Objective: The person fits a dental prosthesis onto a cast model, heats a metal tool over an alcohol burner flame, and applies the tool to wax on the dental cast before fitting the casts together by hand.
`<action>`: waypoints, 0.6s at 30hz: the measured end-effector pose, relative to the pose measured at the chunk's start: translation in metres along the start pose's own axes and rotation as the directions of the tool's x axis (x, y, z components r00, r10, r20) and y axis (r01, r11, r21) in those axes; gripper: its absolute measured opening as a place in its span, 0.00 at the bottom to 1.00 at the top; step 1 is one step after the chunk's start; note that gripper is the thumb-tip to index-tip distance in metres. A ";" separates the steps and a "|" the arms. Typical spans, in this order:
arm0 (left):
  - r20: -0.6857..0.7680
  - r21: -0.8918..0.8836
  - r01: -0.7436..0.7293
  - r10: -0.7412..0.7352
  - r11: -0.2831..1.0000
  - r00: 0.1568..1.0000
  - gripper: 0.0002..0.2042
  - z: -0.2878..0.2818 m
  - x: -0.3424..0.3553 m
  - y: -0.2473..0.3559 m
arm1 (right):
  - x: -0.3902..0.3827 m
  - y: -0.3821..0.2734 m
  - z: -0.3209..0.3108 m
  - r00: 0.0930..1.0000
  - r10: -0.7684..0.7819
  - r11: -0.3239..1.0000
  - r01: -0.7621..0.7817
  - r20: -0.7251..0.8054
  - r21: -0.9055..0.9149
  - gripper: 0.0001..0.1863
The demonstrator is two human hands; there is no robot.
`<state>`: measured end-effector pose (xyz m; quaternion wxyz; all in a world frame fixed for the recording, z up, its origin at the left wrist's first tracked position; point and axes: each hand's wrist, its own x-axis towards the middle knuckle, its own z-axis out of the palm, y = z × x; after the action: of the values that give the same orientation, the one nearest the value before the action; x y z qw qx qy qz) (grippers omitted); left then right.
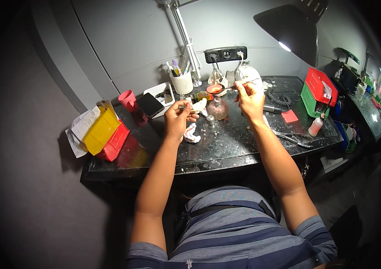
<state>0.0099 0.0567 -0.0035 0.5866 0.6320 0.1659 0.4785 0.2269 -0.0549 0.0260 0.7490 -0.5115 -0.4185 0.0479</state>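
Note:
My left hand [179, 117] is closed on an off-white plaster dental model [200, 106], held above the bench. My right hand [250, 101] pinches what looks like the thin handle of a small round ladle [216, 88]. The ladle has a dark rim and orange-red contents, and appears just above and behind a round glass burner [218, 109]; whether they touch I cannot tell. A small metal cap [210, 119] lies beside the burner. Nearer me, a white and pink dental model [192, 133] rests below my left hand.
A black phone [150, 105] leans by a white tray [167, 95] and a pink cup [128, 101]. Yellow [97, 132] and red bins stand left, red and green bins [314, 99] right. Pliers [292, 139] and a small bottle [316, 127] lie near the right edge. A lamp [289, 29] hangs above.

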 end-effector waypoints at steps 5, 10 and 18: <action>0.016 0.065 0.104 -0.106 0.992 0.994 0.13 0.001 -0.001 0.004 | -0.005 -0.004 -0.001 0.998 0.026 0.982 -0.035 0.052 0.184 0.09; 0.016 0.080 0.079 -0.080 0.994 0.997 0.14 0.005 -0.004 0.003 | -0.018 -0.015 0.009 0.979 -0.004 0.963 -0.051 0.203 0.266 0.09; -0.022 0.054 0.121 -0.120 0.991 0.993 0.13 0.007 -0.004 0.008 | -0.024 -0.017 0.013 0.957 -0.035 0.961 -0.047 0.289 0.271 0.09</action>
<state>0.0108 0.0472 0.0025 0.5949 0.6325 0.2224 0.4433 0.1966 -0.0655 0.0278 0.7427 -0.3912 -0.5118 0.1829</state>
